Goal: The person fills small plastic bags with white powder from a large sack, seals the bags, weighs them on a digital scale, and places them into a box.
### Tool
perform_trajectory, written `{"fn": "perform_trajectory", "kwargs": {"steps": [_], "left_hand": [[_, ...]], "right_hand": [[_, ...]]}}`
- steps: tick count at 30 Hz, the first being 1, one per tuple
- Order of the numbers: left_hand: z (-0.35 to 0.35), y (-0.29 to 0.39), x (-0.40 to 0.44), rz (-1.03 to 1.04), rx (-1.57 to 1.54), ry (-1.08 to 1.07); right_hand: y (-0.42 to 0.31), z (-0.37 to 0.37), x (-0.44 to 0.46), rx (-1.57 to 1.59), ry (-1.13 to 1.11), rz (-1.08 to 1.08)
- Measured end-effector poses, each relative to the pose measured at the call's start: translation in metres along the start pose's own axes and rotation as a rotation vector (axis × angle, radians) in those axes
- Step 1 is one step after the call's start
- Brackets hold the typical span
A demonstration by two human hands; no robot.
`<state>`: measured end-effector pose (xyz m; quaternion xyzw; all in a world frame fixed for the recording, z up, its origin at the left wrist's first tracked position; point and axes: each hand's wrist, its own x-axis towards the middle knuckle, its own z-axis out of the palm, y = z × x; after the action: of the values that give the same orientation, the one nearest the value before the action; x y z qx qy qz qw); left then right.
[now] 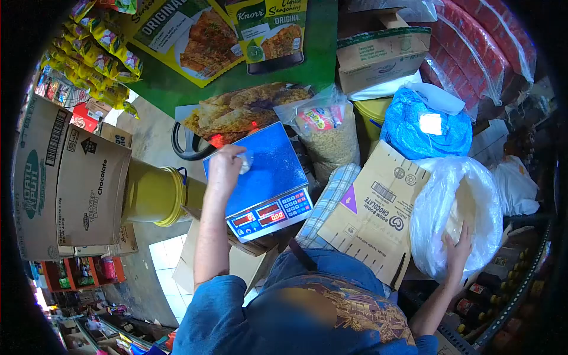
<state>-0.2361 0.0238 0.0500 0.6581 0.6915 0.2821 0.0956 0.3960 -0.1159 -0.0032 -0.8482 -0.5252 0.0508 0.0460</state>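
Note:
Over the blue-topped weighing scale (269, 168), my left hand (225, 168) pinches a small clear plastic bag (244, 162) with something whitish in it. Red digits light up the scale's front display. My right hand (459, 245) reaches into a large sack lined with clear plastic (427, 216), its fingers apart against pale contents (458, 219). A flattened cardboard piece (370, 216) lies between the scale and the sack.
Behind the scale stands a clear bag of pale pellets (331, 139). A blue plastic bag (408, 127) sits at the back right. Yellow buckets (154, 192) and stacked cartons (89, 189) are at the left. Bottles (473, 290) line the lower right.

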Motion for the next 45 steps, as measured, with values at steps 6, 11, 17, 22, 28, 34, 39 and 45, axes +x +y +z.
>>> {"fn": "perform_trajectory", "kwargs": {"steps": [6, 11, 17, 22, 28, 34, 39, 45], "left_hand": [[0.072, -0.012, -0.016, -0.058, -0.052, -0.082], [0.09, -0.015, -0.019, -0.028, -0.064, -0.04], [0.084, 0.037, -0.023, 0.031, 0.063, -0.009], [0.132, 0.153, -0.015, 0.315, -0.583, -0.126], [0.212, 0.368, -0.065, -0.02, -1.525, -1.234], [0.2, 0.407, -0.069, -0.044, -1.799, -1.263], [0.192, 0.362, -0.049, -0.389, -1.634, -1.235], [0.199, 0.373, -0.085, -0.623, -2.233, -1.317]], "right_hand": [[0.003, -0.002, -0.017, 0.147, 0.061, -0.031], [0.007, -0.014, -0.019, 0.299, 0.166, -0.04], [0.002, -0.054, -0.02, 0.358, 0.392, -0.106], [0.014, -0.096, -0.02, 0.443, 0.533, -0.065], [-0.101, -0.131, -0.042, 0.723, 0.791, -0.335], [0.088, -0.007, 0.013, -0.407, 0.08, -0.037], [-0.009, -0.099, -0.011, 0.109, 0.582, -0.164], [-0.086, -0.033, 0.001, 0.119, 0.469, -0.689]]}}
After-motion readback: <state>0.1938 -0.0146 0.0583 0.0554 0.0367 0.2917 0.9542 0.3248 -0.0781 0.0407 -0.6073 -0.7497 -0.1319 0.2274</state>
